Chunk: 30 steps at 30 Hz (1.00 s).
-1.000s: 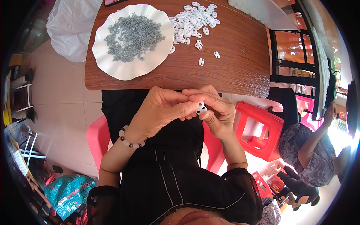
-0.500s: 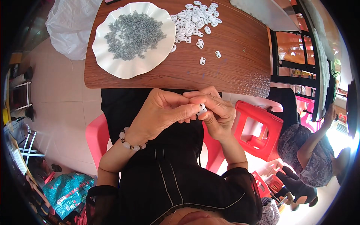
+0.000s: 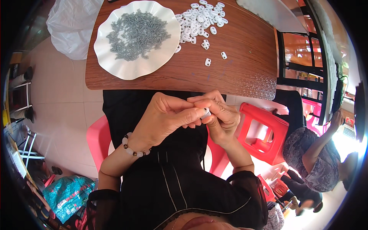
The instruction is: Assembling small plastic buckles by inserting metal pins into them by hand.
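Observation:
Just off the near edge of the wooden table, my left hand (image 3: 163, 117) and my right hand (image 3: 222, 117) meet with closed fingers. Both pinch one small white plastic cord lock (image 3: 206, 113), mostly covered by the fingertips; a dark hole shows on it. On the table, a scalloped white plate (image 3: 102, 51) carries a heap of small grey metal springs (image 3: 138, 32). To the plate's right lies a pile of white two-holed cord lock pieces (image 3: 201, 19). Two single ones, a left piece (image 3: 207, 62) and a right piece (image 3: 224, 55), sit nearer to my hands.
The brown table (image 3: 245, 57) ends just beyond my hands. A red plastic stool (image 3: 245, 142) stands at the right, with another person (image 3: 312, 161) beyond it. A white plastic bag (image 3: 71, 28) is at the far left, a teal bag (image 3: 69, 195) at the lower left.
My fingers have shifted slightly around the cord lock, covering a little more of it. Otherwise my hands stay in place, and the table things look the same.

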Tool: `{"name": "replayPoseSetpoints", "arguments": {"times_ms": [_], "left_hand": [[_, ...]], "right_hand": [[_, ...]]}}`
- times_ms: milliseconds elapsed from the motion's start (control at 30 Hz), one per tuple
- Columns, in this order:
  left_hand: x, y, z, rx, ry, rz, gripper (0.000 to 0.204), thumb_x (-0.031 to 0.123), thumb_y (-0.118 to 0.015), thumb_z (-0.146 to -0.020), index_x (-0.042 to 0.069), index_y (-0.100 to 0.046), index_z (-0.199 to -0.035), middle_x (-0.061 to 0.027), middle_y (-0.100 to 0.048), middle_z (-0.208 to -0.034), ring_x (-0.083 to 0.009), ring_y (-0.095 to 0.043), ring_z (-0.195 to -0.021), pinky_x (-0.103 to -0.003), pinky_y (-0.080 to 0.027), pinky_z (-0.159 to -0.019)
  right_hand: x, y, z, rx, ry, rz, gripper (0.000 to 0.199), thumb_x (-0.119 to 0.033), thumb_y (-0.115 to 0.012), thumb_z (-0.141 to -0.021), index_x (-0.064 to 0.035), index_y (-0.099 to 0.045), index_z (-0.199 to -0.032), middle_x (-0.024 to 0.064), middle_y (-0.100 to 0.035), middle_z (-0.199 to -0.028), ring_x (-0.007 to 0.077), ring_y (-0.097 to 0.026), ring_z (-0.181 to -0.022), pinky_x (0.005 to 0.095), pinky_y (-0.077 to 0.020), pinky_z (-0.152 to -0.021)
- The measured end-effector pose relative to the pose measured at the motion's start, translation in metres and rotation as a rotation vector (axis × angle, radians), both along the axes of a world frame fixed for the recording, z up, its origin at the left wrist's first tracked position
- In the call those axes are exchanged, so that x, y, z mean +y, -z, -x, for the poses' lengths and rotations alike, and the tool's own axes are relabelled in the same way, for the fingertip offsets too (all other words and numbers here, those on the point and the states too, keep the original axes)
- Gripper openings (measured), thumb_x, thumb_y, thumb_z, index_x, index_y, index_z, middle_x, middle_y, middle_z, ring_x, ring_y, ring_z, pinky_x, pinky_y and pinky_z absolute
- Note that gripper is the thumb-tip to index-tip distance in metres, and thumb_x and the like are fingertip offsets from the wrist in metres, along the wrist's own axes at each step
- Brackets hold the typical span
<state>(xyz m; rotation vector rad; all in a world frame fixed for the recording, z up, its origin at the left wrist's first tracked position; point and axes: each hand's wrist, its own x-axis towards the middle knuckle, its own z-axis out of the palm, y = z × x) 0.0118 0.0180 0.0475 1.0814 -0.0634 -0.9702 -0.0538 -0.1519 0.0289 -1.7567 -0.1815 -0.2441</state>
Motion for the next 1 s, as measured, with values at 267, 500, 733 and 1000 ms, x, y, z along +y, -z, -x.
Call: {"name": "replayPoseSetpoints", "arguments": {"times_ms": [267, 500, 733, 1000], "left_hand": [[-0.002, 0.004, 0.000, 0.038, -0.007, 0.008, 0.017, 0.014, -0.069, -0.087, -0.002, -0.073, -0.090, -0.0068, -0.067, -0.070, -0.0072, -0.060, -0.063, -0.019, -0.047, -0.057], [-0.010, 0.006, 0.002, 0.010, -0.058, 0.026, 0.018, 0.013, -0.064, -0.090, -0.004, -0.071, -0.092, -0.0099, -0.067, -0.072, -0.0112, -0.061, -0.063, -0.022, -0.049, -0.059], [-0.014, 0.011, -0.001, -0.125, -0.125, 0.029, 0.025, 0.021, -0.062, -0.093, -0.004, -0.070, -0.093, -0.0089, -0.068, -0.076, -0.0099, -0.061, -0.067, -0.022, -0.048, -0.060], [-0.012, 0.009, -0.001, -0.213, -0.135, -0.024, 0.027, 0.023, -0.062, -0.093, -0.003, -0.070, -0.094, -0.0078, -0.069, -0.078, -0.0089, -0.059, -0.068, -0.022, -0.047, -0.062]], "right_hand": [[0.002, 0.002, 0.000, -0.003, 0.048, 0.013, 0.026, -0.019, -0.063, -0.090, 0.0027, -0.068, -0.103, 0.0126, -0.071, -0.096, 0.0193, -0.058, -0.083, 0.0289, -0.0499, -0.073], [-0.002, 0.007, -0.001, 0.053, 0.052, -0.032, 0.022, -0.013, -0.061, -0.092, 0.0025, -0.066, -0.106, 0.0146, -0.070, -0.100, 0.0187, -0.059, -0.086, 0.0289, -0.0511, -0.074], [-0.005, 0.025, -0.013, 0.047, -0.078, -0.277, 0.043, -0.028, -0.051, -0.098, 0.0048, -0.055, -0.125, 0.0152, -0.065, -0.115, 0.0191, -0.057, -0.096, 0.0301, -0.0496, -0.082], [-0.006, 0.025, -0.013, 0.075, -0.139, -0.326, 0.048, -0.032, -0.046, -0.099, 0.0036, -0.050, -0.131, 0.0146, -0.061, -0.123, 0.0190, -0.054, -0.103, 0.0318, -0.0464, -0.089]]}}
